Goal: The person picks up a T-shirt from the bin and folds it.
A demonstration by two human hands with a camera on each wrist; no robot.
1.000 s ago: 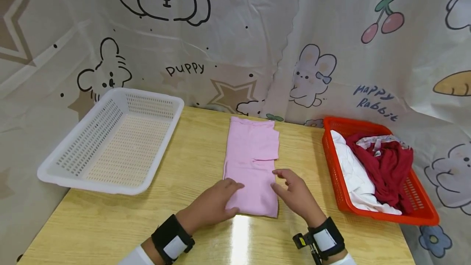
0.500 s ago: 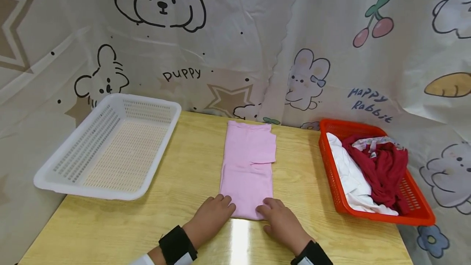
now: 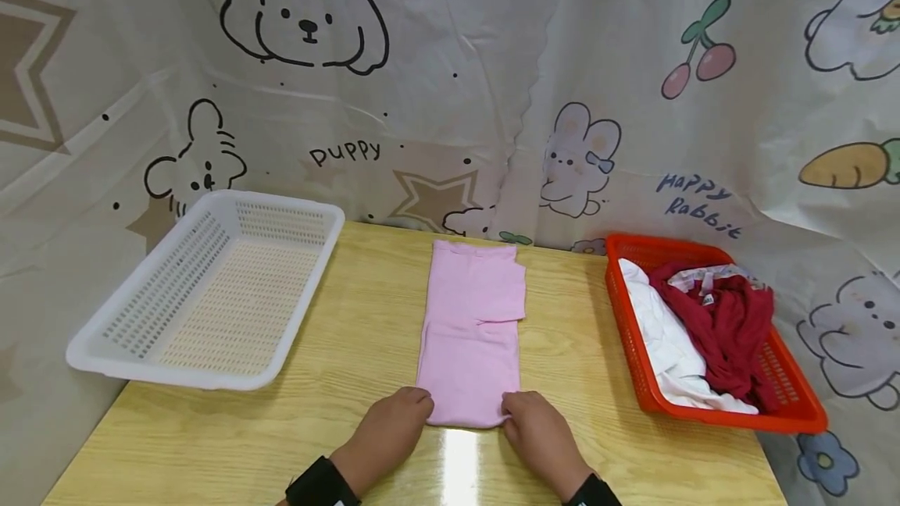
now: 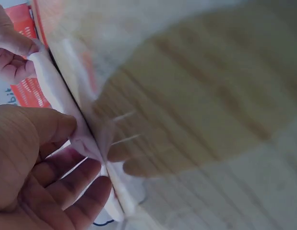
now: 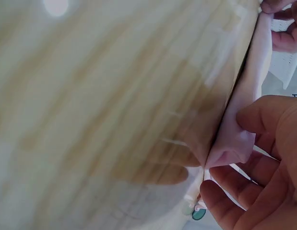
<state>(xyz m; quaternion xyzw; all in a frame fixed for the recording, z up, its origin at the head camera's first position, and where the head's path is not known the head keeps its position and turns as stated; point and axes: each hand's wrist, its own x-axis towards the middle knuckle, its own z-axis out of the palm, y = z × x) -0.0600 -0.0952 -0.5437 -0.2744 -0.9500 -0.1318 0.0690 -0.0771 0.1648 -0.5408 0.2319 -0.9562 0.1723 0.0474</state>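
Note:
A pink shirt, folded into a long narrow strip, lies lengthwise on the wooden table, its sleeve jutting out on the right side. At its near left corner my left hand pinches the hem between thumb and fingers. My right hand does the same at the near right corner. In the left wrist view, the thumb of the left hand presses on the pink edge, with fingers beneath it. The right wrist view has the right hand pinching a small bunched fold of the cloth.
On the left stands a white perforated basket with nothing in it. A red basket on the right holds a white garment and a dark red garment. Behind the table hangs a printed curtain.
Both hands have come back toward the shirt's near edge. The left hand was resting on the cloth and the right hovered at its side; now each pinches a near corner.

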